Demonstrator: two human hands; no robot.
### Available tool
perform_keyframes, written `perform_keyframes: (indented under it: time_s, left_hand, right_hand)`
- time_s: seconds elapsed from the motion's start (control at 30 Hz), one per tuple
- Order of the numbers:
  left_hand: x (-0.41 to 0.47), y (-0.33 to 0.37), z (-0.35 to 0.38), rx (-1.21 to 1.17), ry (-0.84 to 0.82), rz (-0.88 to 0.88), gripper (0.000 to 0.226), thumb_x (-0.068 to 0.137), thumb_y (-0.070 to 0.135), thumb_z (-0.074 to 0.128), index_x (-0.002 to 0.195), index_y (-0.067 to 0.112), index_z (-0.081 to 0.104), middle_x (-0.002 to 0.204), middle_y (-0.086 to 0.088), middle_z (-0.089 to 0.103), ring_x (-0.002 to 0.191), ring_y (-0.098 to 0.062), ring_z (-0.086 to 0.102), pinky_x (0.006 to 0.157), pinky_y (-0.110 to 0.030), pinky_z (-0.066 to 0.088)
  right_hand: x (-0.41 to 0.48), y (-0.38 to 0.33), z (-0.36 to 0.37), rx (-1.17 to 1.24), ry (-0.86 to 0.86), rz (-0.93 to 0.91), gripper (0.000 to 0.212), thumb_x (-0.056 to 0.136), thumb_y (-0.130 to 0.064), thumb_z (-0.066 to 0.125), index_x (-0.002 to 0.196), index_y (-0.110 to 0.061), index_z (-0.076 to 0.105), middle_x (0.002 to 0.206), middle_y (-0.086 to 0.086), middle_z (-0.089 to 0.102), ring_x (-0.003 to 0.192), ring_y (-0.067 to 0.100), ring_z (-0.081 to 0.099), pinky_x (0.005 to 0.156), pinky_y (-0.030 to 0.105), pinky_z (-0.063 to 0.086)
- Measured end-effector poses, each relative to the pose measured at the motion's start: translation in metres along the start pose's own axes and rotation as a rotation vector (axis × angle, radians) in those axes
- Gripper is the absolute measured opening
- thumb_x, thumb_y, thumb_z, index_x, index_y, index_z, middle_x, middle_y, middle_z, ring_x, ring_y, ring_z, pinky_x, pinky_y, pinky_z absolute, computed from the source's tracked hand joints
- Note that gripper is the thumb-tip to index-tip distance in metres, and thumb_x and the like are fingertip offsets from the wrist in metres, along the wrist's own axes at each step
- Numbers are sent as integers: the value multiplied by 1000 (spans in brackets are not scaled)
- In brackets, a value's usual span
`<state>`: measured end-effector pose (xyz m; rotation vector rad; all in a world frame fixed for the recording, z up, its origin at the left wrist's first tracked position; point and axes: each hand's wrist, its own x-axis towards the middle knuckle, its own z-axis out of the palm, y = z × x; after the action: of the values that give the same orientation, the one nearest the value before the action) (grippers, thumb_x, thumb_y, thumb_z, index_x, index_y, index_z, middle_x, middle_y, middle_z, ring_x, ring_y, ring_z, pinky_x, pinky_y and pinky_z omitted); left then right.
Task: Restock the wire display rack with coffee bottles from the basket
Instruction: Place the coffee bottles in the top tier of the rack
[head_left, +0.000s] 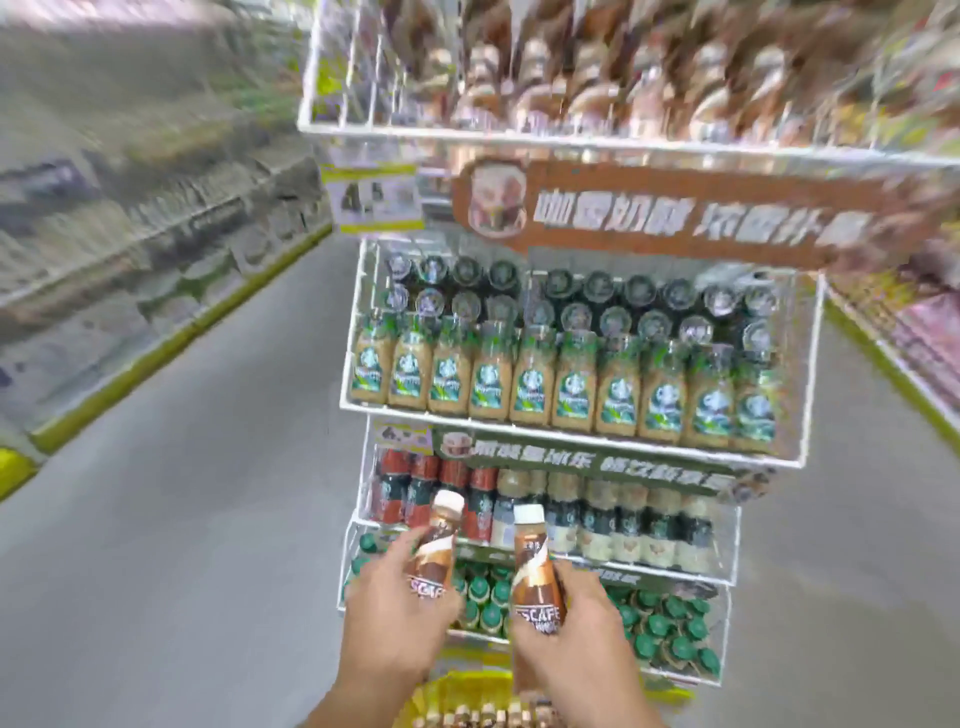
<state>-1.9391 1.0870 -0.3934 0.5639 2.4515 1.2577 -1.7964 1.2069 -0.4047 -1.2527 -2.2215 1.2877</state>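
Observation:
Each of my hands grips one brown coffee bottle with a white cap, held upright in front of the rack's lower tiers. My left hand (397, 618) holds the left bottle (436, 545), and my right hand (576, 634) holds the right bottle (535, 571). The white wire display rack (810, 374) rises ahead in several tiers, all stocked with bottles. Its top tier (332, 124) holds brown bottles, blurred. A yellow basket (467, 686) with more bottle tops sits below my wrists at the bottom edge.
A brown sign (675, 218) hangs under the top tier. Store shelves with yellow bases (156, 343) line the aisle on the left, and another shelf run (909, 332) stands on the right. Grey floor (182, 545) spreads on both sides of the rack.

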Motion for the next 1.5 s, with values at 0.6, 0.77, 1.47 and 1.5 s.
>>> perform_keyframes:
  time_s: [0.6, 0.77, 1.47, 1.5]
  left_hand:
    - [-2, 323, -247, -54, 176, 445, 74, 73, 32, 78, 144, 27, 56, 130, -3, 64, 120, -29, 56, 100, -47, 52]
    - [22, 361, -265, -49, 184, 468, 75, 76, 35, 80, 145, 24, 54, 133, -2, 66, 115, -24, 64, 96, -44, 56]
    - [186, 393, -190, 59, 223, 236, 70, 77, 29, 77, 143, 20, 54, 130, -3, 66, 102, -17, 61, 83, -28, 47]
    - [192, 390, -187, 57, 212, 232, 70, 77, 28, 77, 142, 20, 54, 127, -2, 68, 97, -15, 61, 81, -27, 47]
  right_hand:
    - [-46, -352, -195, 48, 199, -267, 61, 71, -42, 69, 126, -18, 58, 120, 4, 65, 101, 25, 68, 82, 46, 60]
    - [-30, -380, -218, 69, 235, -256, 76, 74, -38, 72, 142, -16, 45, 127, 8, 60, 101, 29, 68, 76, 46, 61]
    - [182, -393, -210, 118, -34, -247, 77, 84, -25, 73, 150, -16, 34, 145, 6, 47, 68, 18, 75, 55, 30, 60]
    - [188, -391, -204, 107, -13, -238, 83, 84, -27, 74, 153, -17, 30, 149, 7, 45, 81, 17, 75, 63, 34, 62]
